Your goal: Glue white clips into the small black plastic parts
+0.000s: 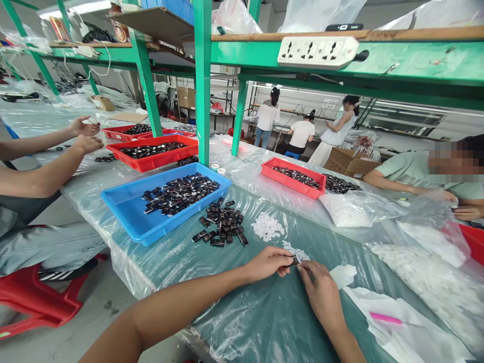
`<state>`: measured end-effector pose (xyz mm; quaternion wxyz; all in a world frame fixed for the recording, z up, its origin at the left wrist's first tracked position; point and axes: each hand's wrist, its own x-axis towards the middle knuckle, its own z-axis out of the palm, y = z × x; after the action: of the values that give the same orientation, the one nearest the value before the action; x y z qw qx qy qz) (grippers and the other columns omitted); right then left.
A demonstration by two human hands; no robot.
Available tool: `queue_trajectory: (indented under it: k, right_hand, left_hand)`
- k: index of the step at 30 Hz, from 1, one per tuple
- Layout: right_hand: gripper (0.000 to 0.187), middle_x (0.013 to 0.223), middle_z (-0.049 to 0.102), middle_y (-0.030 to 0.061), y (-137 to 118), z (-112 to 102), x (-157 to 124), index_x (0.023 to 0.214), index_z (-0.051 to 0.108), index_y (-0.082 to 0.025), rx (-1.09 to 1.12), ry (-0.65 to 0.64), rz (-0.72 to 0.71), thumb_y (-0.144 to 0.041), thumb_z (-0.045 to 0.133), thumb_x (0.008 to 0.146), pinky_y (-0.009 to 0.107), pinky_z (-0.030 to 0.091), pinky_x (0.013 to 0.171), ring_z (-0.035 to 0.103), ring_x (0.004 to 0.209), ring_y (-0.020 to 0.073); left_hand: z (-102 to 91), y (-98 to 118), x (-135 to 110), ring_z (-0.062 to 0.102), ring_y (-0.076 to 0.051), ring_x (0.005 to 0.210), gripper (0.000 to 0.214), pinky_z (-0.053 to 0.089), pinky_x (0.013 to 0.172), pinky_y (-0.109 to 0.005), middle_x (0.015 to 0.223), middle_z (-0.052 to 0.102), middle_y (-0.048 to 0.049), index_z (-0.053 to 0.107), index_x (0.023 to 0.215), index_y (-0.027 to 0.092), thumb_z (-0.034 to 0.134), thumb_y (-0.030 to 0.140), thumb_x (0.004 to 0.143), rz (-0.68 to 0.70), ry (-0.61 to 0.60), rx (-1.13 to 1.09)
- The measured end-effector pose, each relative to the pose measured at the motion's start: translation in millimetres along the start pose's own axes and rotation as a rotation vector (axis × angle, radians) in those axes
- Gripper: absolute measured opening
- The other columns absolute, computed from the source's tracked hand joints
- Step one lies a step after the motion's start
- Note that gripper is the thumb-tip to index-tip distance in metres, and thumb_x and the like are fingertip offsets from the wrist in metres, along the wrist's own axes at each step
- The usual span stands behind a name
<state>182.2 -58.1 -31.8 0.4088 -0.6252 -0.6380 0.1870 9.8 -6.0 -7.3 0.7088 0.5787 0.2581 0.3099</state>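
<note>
Between the thumb and fingers of my left hand (270,262) is a small black plastic part (294,260). My right hand (319,287) meets its right end with pinched fingertips; a small white bit seems to be there, too small to name. Just beyond my hands lie a pile of tiny white pieces (295,250) and a heap of larger flat white pieces (267,227). To the left is a loose pile of black plastic parts (223,222). Behind it, a blue tray (123,201) holds many more of the same black parts.
Red trays (151,160) of black parts stand beyond the blue one, another red tray (293,177) at centre right. Bags of white pieces (423,287) and a pink-handled tool (385,318) lie right. Green shelf posts (202,101) rise from the table. Co-workers sit at left and right.
</note>
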Motion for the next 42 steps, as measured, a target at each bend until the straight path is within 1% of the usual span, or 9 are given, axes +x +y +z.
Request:
queue_trajectory:
  k: [5, 9, 13, 20, 26, 31, 34, 39, 42]
  right_hand:
    - [0.032, 0.109, 0.060, 0.0062, -8.5, -2.9, -4.3, 0.100, 0.059, -0.020, 0.356, -0.039, 0.110, -0.044, 0.046, 0.084, 0.034, 0.041, 0.089, 0.056, 0.098, 0.0211]
    - [0.030, 0.117, 0.057, 0.0052, -11.4, -2.7, -7.0, 0.099, 0.060, -0.021, 0.546, -0.111, 0.169, -0.044, 0.050, 0.082, 0.034, 0.045, 0.086, 0.055, 0.103, 0.0225]
    - [0.032, 0.115, 0.057, 0.0047, -10.8, -1.9, -8.6, 0.103, 0.062, -0.022, 0.721, -0.161, 0.282, -0.041, 0.059, 0.077, 0.036, 0.044, 0.089, 0.054, 0.105, 0.0228]
    - [0.031, 0.103, 0.063, 0.0047, -13.3, -5.1, -8.0, 0.095, 0.066, -0.020, 0.825, -0.173, 0.344, -0.039, 0.067, 0.071, 0.037, 0.044, 0.090, 0.056, 0.099, 0.0220]
    - [0.022, 0.092, 0.065, 0.0036, -11.3, 2.8, -9.1, 0.087, 0.066, -0.021, 0.930, -0.096, 0.361, -0.036, 0.066, 0.072, 0.043, 0.044, 0.090, 0.061, 0.089, 0.0212]
    - [0.019, 0.089, 0.066, 0.0038, -10.0, 9.6, -9.4, 0.082, 0.067, -0.022, 0.953, -0.031, 0.361, -0.037, 0.066, 0.072, 0.044, 0.049, 0.081, 0.061, 0.088, 0.0226]
    - [0.019, 0.089, 0.065, 0.0020, -11.0, 10.8, -10.8, 0.082, 0.066, -0.022, 0.907, 0.012, 0.343, -0.038, 0.065, 0.072, 0.041, 0.048, 0.082, 0.060, 0.090, 0.0217]
    - [0.026, 0.094, 0.065, 0.0012, -14.4, 7.8, -16.4, 0.092, 0.064, -0.021, 0.720, 0.105, 0.321, -0.036, 0.066, 0.071, 0.037, 0.042, 0.090, 0.059, 0.092, 0.0204]
    - [0.030, 0.092, 0.066, 0.0029, -17.4, 5.8, -18.6, 0.095, 0.063, -0.019, 0.596, 0.143, 0.317, -0.036, 0.067, 0.070, 0.036, 0.041, 0.088, 0.059, 0.089, 0.0218]
  left_hand:
    - [-1.4, -0.2, 1.3, 0.044, -0.007, 0.050, 0.033, 0.038, 0.054, -0.021, 0.054, 0.047, 0.0026, 0.060, 0.075, 0.010, 0.057, 0.043, 0.073, 0.021, 0.000, 0.044]
    - [-2.0, 0.0, 0.3, 0.043, -0.007, 0.051, 0.028, 0.036, 0.055, -0.020, 0.054, 0.046, 0.0033, 0.061, 0.078, 0.011, 0.053, 0.037, 0.078, 0.044, -0.036, 0.114]
    - [-2.8, -1.3, -1.6, 0.044, -0.008, 0.055, 0.026, 0.036, 0.056, -0.020, 0.060, 0.047, 0.0019, 0.062, 0.084, 0.012, 0.050, 0.035, 0.081, 0.075, -0.072, 0.203]
    - [-3.7, -0.7, -4.1, 0.042, -0.009, 0.059, 0.034, 0.033, 0.054, -0.019, 0.066, 0.049, -0.0009, 0.064, 0.090, 0.011, 0.048, 0.041, 0.084, 0.146, -0.083, 0.295]
    - [-1.1, 4.5, -6.9, 0.041, -0.009, 0.059, 0.040, 0.032, 0.054, -0.018, 0.069, 0.055, -0.0021, 0.065, 0.089, 0.011, 0.045, 0.045, 0.085, 0.248, -0.091, 0.388]
    - [1.6, 4.5, -8.0, 0.045, -0.011, 0.064, 0.041, 0.033, 0.056, -0.019, 0.077, 0.059, -0.0048, 0.065, 0.095, 0.011, 0.044, 0.045, 0.085, 0.281, -0.041, 0.431]
    - [1.8, 2.9, -7.9, 0.045, -0.011, 0.063, 0.041, 0.033, 0.056, -0.019, 0.075, 0.059, -0.0045, 0.065, 0.093, 0.011, 0.043, 0.045, 0.086, 0.300, -0.021, 0.446]
    - [2.0, -1.1, -7.2, 0.043, -0.010, 0.061, 0.041, 0.032, 0.055, -0.019, 0.076, 0.058, -0.0046, 0.065, 0.096, 0.011, 0.045, 0.045, 0.085, 0.302, 0.000, 0.396]
    - [2.8, -0.7, -7.6, 0.044, -0.010, 0.061, 0.041, 0.033, 0.054, -0.019, 0.077, 0.059, -0.0056, 0.065, 0.097, 0.011, 0.046, 0.045, 0.084, 0.273, -0.008, 0.379]
